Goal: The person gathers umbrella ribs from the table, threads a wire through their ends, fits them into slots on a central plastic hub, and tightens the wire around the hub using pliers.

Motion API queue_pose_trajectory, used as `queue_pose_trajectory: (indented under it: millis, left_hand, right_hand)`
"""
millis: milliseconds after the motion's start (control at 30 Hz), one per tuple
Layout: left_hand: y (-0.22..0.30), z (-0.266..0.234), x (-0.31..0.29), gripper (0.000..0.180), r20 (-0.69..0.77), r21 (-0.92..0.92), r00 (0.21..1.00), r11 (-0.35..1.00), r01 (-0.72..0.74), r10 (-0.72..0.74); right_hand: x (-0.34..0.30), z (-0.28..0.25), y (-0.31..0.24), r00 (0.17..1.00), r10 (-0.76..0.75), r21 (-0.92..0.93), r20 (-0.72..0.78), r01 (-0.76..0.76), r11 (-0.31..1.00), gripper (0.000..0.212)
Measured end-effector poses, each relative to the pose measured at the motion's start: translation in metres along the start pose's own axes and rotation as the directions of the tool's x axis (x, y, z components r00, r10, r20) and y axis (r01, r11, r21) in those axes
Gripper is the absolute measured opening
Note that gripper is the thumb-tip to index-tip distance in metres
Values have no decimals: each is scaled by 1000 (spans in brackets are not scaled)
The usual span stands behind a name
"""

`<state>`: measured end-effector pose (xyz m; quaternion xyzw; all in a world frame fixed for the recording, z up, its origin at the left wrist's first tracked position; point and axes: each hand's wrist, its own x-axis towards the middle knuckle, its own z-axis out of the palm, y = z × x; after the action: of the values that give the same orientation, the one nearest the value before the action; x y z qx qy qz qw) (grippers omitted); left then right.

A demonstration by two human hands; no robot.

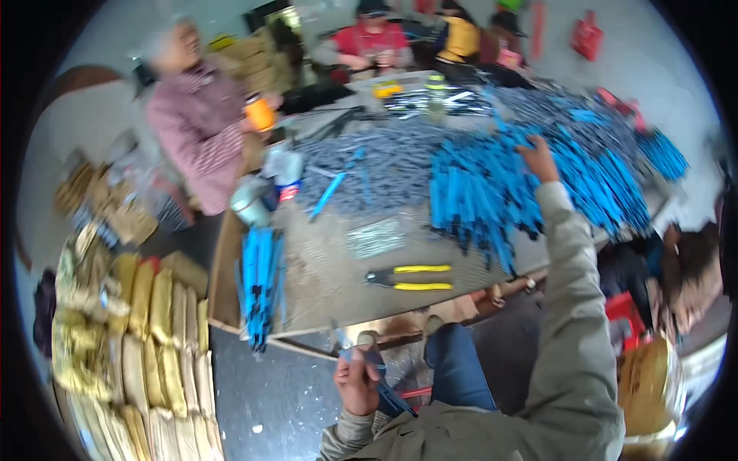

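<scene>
My left hand [357, 386] is low in front of my lap, below the table's near edge. Its fingers are closed around thin dark blue strips [393, 401], whose ends trail toward the lower right. My right arm stretches far over the table [323, 265]. At its end my right hand [540, 160] is on the heap of blue strips with black ends [480, 188], its fingers slightly apart; blur hides their tips. Pliers with yellow handles [411, 278] lie near the front edge. Beyond them is a small bundle of thin pale sticks [377, 237].
A wide layer of grey pieces [384, 165] covers the table's middle. Blue strips [260, 280] overhang the left corner beside a pale green container [251, 201]. A person [200, 131] stands left holding an orange cup [260, 113]; others sit behind. Stacked yellowish packages [157, 300] fill the left floor.
</scene>
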<state>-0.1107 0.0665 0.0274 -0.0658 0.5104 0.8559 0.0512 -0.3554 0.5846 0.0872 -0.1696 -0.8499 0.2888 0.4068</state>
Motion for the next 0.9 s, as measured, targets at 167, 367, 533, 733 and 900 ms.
queue_pose_trajectory:
  millis: [167, 367, 533, 733, 900]
  left_hand:
    - [-5, 8, 2, 21, 32, -27, 997, 997, -75, 76]
    - [-12, 19, -13, 20, 130, -37, 990, 998, -51, 56]
    - [0, 18, -6, 20, 30, 20, 993, 994, -111, 111]
    - [31, 36, 21, 26, -9, 54, 975, 974, -219, 220]
    - [51, 25, -2, 33, 186, 221, 980, 969, -107, 66]
  right_hand:
    - [-9, -55, -54, 953, 288, 346, 96, -303, 888, 38]
    - [-28, -73, -61, 999, -39, 538, -5, 35, 842, 23]
    - [-140, -103, -174, 899, -65, 758, 433, -324, 566, 32]
    - [-300, -86, -214, 466, -268, 519, 843, -837, 175, 29]
    - [-336, -68, -225, 345, -401, 409, 848, -908, 85, 21]
